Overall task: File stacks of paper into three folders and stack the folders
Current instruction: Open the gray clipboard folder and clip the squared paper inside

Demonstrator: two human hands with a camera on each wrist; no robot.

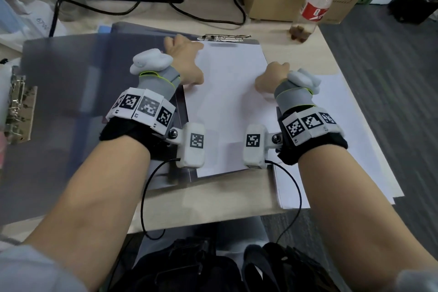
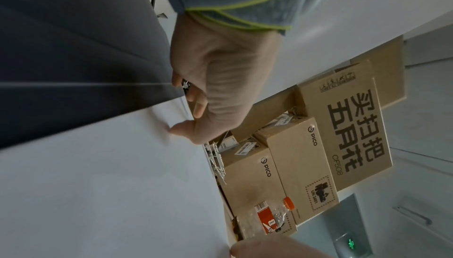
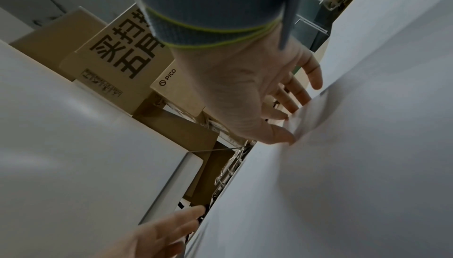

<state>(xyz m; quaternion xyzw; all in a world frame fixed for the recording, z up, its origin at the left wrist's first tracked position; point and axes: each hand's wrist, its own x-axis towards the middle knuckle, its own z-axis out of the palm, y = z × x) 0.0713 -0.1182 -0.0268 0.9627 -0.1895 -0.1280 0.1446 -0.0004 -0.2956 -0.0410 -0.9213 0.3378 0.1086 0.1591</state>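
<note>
Both hands grasp paper stack (image 1: 227, 106): left hand (image 1: 183, 61) far-left corner, right hand (image 1: 272, 78) right edge. Long axis points at folder clip (image 1: 226, 37), table's far edge.

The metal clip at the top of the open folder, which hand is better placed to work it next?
Left. The left hand already lies at the paper stack's top left corner, close beside the metal clip. The right hand grips the stack's right edge farther down, probably best kept there steadying it.
</note>
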